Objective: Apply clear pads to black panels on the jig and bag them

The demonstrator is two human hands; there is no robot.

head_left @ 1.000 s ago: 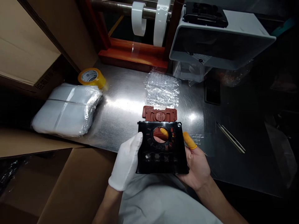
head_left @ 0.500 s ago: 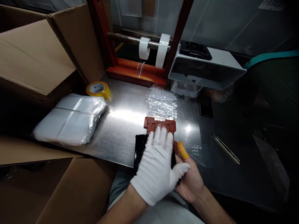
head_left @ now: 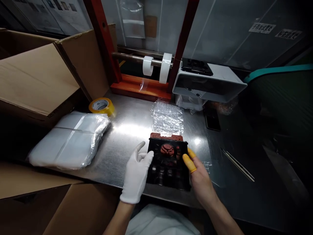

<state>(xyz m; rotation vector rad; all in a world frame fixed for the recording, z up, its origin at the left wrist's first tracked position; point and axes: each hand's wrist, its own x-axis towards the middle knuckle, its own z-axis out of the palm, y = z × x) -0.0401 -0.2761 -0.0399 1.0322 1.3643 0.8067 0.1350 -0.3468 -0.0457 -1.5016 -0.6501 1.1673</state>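
i count two hands on my feed: the white-gloved left hand [head_left: 137, 171] spread open at the black plastic frame's [head_left: 168, 179] left edge, and the bare right hand [head_left: 201, 184], with two yellow finger cots [head_left: 189, 162], at its right edge. i can't tell whether either grips it. one red-brown moulded plate [head_left: 167, 149] sits mostly hidden under the frame, near the front edge of the steel table [head_left: 117, 153].

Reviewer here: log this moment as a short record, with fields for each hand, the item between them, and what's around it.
left hand: white glove, fingers at left edge of black plastic plate
right hand: bare, yellow finger cots, at plate's right edge
under plate: reddish-brown plastic piece, showing through round hole
surface: steel table
nearby: bubble wrap, yellow tape roll, white wrapped bundle
beyond: cardboard box, phone, two sticks
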